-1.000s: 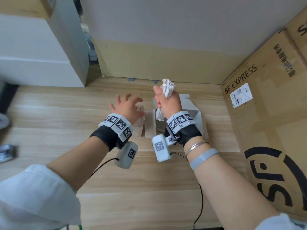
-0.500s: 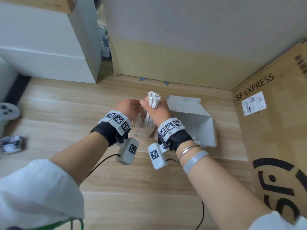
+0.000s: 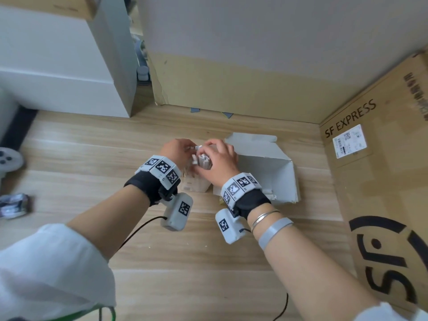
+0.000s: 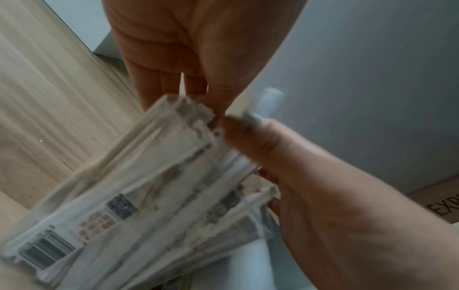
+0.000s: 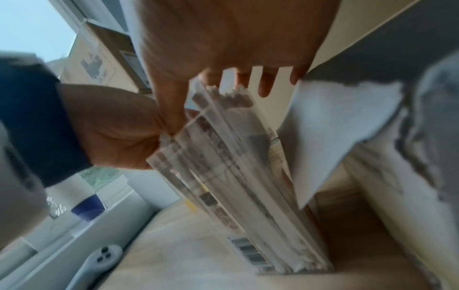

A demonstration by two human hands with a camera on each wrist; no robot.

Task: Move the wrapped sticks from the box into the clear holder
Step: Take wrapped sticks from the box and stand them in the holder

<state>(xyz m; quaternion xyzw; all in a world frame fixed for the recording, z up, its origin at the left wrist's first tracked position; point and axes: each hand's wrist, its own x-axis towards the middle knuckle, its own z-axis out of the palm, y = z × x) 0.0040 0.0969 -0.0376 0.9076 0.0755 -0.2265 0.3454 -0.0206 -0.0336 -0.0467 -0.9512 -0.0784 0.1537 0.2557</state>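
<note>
The clear holder (image 3: 195,184) stands on the wooden floor, packed with white wrapped sticks (image 3: 203,159) that stand upright and lean a little. My left hand (image 3: 185,150) grips the holder's upper left rim; the right wrist view shows the left hand (image 5: 119,129) curled there. My right hand (image 3: 209,149) curves over the stick tops, fingers behind and thumb in front of the wrapped sticks (image 5: 223,102). In the left wrist view the holder (image 4: 139,192) fills the middle, blurred. The white box (image 3: 268,165) lies open just right of the holder; what it holds is hidden.
A tall brown SF Express carton (image 3: 379,181) walls off the right side, and a grey-and-tan carton (image 3: 231,66) the back. White furniture (image 3: 58,72) stands back left. A white game controller (image 3: 9,158) and a crumpled wrapper (image 3: 14,205) lie on the floor far left.
My right hand has brought its bundle of sticks down from mid-air into the holder. My left hand has closed in from hovering open to gripping the holder's rim.
</note>
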